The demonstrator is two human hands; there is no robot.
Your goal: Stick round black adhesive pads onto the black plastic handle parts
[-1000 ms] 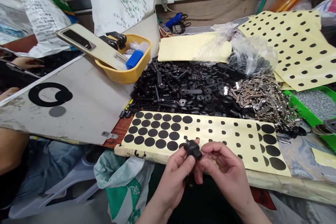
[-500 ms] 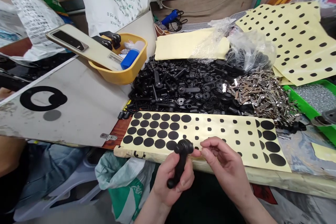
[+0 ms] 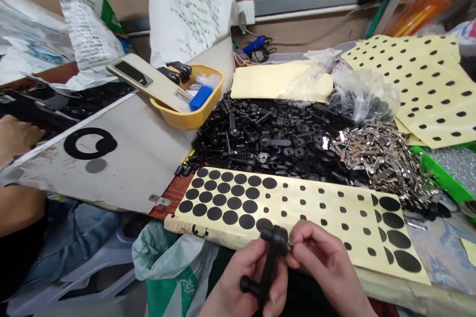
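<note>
My left hand [image 3: 251, 272] is closed around a black plastic arm [image 3: 272, 262] with a round head at its upper end and a short knob sticking out lower down. Close against the side of that head, my right hand [image 3: 323, 257] pinches thumb and forefinger together. A tiny glint shows at those fingertips, too small to name. Beyond both hands lies a pale yellow sticker sheet [image 3: 312, 218] with rows of large and small black round pads. Behind it spreads a heap of loose black plastic parts [image 3: 275, 133], with a pile of small metal strips [image 3: 383, 158] on its right.
A yellow tub [image 3: 186, 118] carries a phone [image 3: 156, 86] and a blue box. To the left stands a grey-white board [image 3: 141, 158]; past it is another person's arm [image 3: 22, 198]. A green tray [image 3: 446, 178] sits at right, below more dotted sheets [image 3: 420, 79]. A bag [image 3: 163, 252] hangs below the edge.
The view has shifted, so the scene sits lower and further right. My right fingertips have come in against the head of the black arm, which my left hand has kept holding.
</note>
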